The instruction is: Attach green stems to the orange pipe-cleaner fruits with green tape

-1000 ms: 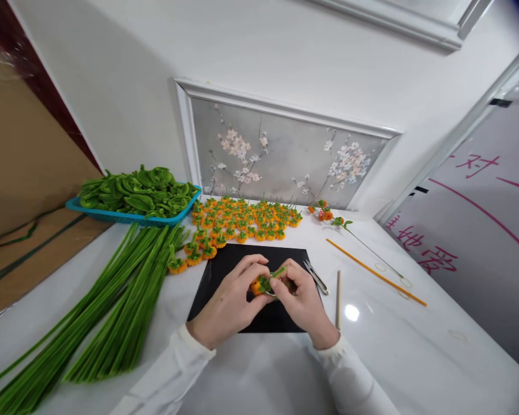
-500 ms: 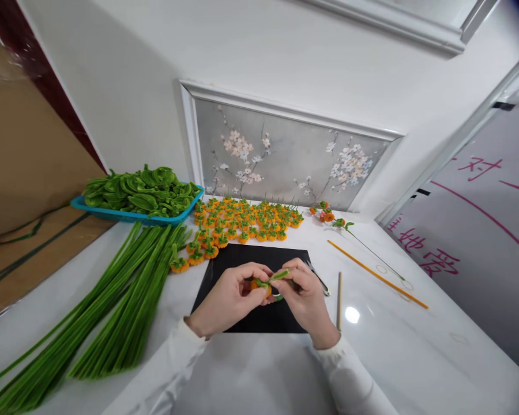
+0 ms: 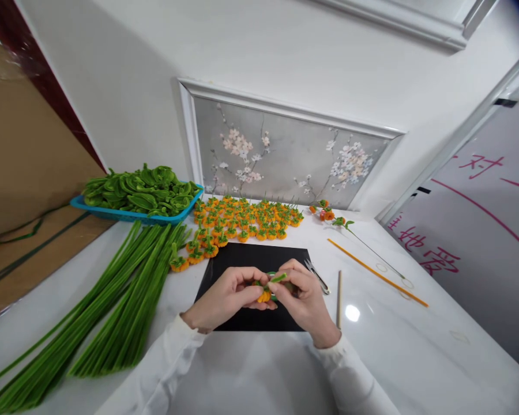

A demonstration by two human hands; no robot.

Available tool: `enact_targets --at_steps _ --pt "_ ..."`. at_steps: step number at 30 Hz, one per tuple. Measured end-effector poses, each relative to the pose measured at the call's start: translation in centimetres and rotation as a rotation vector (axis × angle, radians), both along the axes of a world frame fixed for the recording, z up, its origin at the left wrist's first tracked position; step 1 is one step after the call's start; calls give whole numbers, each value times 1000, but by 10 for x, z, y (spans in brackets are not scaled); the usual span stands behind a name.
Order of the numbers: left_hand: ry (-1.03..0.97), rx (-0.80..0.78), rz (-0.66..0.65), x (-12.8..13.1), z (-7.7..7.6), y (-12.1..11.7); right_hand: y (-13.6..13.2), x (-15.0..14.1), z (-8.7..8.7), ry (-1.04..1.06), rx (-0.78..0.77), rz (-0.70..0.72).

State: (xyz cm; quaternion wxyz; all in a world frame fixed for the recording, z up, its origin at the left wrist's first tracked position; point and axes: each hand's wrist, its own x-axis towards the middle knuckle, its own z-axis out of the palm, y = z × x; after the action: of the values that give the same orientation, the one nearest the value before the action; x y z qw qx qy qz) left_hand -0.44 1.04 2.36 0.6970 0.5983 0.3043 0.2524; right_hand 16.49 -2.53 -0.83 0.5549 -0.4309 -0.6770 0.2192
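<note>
Over the black mat [image 3: 233, 256], my left hand [image 3: 231, 294] is closed round a small orange pipe-cleaner flower [image 3: 264, 296] with green at its top. My right hand [image 3: 305, 297] pinches a short green pipe-cleaner end [image 3: 279, 278] that sticks out from the flower's green part. Both sets of fingertips almost meet, and they hide much of the flower. Behind the fingers a green ring-shaped thing [image 3: 273, 298] shows in part on the mat. Thread snips [image 3: 318, 278] lie at the mat's right edge, close to my right hand.
Many orange flowers [image 3: 246, 219] stand behind the mat. At left are a blue tray [image 3: 168, 220] of green leaves and long green pipe cleaners [image 3: 116, 311]. To the right lie a thin stick [image 3: 339, 300], an orange pipe cleaner [image 3: 376, 272] and a flower stem [image 3: 374, 253].
My left fingers have shifted on the flower, so its orange petals now point down toward me. The green end in my right hand has moved slightly left and down.
</note>
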Motion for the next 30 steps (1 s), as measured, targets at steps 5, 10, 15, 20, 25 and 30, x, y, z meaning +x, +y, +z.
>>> enact_targets --at_steps 5,10,15,20,25,30 --pt "-29 -5 3 -1 0 1 1 1 -2 -2 -13 19" --pt "53 323 77 3 -9 3 3 0 -4 -16 -13 -36" --pt "103 332 66 7 -9 1 3 0 -4 -30 -20 12" --pt "84 288 61 4 0 0 4 2 -7 -58 7 21" --pt "107 281 18 0 1 1 5 4 -9 -114 48 43" --pt "109 225 -29 -4 4 2 4 5 -7 -125 81 112"
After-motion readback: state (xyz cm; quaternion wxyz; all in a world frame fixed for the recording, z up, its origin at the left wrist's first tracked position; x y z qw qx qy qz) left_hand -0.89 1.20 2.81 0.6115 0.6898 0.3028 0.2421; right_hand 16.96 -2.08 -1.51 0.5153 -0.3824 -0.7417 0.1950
